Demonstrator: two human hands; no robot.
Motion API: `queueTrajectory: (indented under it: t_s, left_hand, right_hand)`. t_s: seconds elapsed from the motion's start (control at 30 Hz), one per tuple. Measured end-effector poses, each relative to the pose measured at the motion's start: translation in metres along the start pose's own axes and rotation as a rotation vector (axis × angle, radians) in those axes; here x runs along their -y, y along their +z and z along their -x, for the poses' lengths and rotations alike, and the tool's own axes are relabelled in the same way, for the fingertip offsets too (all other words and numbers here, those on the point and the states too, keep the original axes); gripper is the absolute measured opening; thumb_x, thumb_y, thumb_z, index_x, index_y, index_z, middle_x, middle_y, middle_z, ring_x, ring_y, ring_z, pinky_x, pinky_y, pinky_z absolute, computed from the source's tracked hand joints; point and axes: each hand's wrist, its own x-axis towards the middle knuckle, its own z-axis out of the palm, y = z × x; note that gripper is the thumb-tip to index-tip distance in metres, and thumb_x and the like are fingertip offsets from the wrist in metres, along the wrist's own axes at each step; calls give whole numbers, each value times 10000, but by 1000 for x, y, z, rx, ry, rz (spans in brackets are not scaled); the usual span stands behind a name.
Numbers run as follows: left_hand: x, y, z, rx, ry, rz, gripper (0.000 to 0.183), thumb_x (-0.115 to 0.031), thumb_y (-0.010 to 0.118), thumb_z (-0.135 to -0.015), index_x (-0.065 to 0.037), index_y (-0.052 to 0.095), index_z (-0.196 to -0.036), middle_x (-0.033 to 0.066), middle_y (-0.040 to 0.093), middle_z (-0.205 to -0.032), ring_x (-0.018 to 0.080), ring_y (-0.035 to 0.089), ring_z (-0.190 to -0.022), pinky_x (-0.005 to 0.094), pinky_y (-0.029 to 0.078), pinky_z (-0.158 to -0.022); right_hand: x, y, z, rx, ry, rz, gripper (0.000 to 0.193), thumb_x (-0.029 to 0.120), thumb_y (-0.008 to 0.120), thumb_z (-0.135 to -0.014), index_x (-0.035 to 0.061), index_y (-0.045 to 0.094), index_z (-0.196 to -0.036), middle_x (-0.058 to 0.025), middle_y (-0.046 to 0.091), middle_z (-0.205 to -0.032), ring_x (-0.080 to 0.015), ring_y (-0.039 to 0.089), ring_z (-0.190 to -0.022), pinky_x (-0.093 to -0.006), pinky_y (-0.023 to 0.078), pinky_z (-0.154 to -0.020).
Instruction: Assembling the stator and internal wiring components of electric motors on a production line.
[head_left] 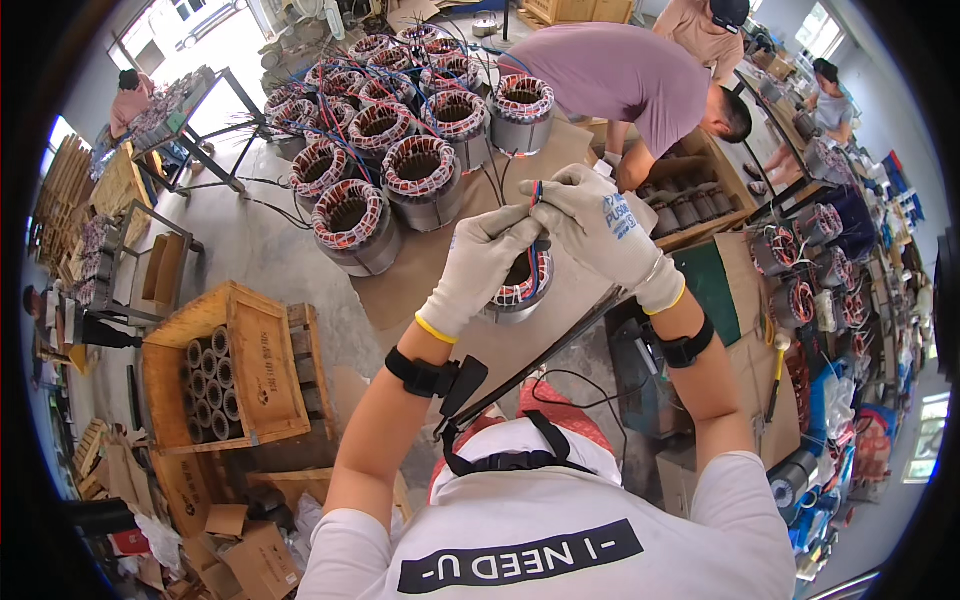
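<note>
Both of my hands wear pale work gloves and meet above a motor stator (524,297), whose wound ring stands at the near edge of the cardboard-covered surface. My left hand (478,262) pinches a small bundle of red, blue and dark lead wires (537,192) that rises from this stator. Close against it, my right hand (600,228) has its fingers closed around the same wires near their ends. The gloves hide most of the bundle and part of the stator's ring. Several more stators (422,172) with red-and-white windings stand just beyond, to the left.
A person in a mauve shirt (620,75) bends over a wooden crate (715,222) of metal cylinders at the far right. Another wooden crate (265,360) with cylindrical cores sits on the left. A yellow-handled hammer (777,375) lies to my right. Loose leads trail from the stators.
</note>
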Motion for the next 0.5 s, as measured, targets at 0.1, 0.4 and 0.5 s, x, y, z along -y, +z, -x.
queueTrajectory:
  t_s: [0.1, 0.4, 0.5]
  left_hand:
    - [4, -1, 1, -14, -16, 55, 265, -116, 623, -954, 45, 660, -1161, 30, 689, -961, 62, 605, -865, 226, 500, -805]
    - [-3, 3, 3, 7, -4, 48, 259, -114, 602, -965, 53, 653, -1155, 45, 693, -983, 82, 632, -873, 232, 509, -813]
    - [-4, 3, 3, -5, 1, 7, 239, -107, 597, -966, 60, 659, -1125, 50, 696, -976, 84, 642, -873, 234, 514, -811]
  right_hand:
    - [-2, 0, -2, -8, -127, 46, 266, 135, 686, -851, 49, 700, -1102, -134, 642, -910, -249, 625, -840, -332, 516, -732]
    - [3, -9, -9, 122, 55, -337, 229, 103, 667, -846, 36, 720, -1058, -122, 665, -956, -239, 634, -953, -329, 524, -809]
    - [-1, -6, -12, 54, -134, -102, 206, 127, 669, -850, 23, 721, -1021, -125, 673, -955, -238, 637, -929, -324, 524, -802]
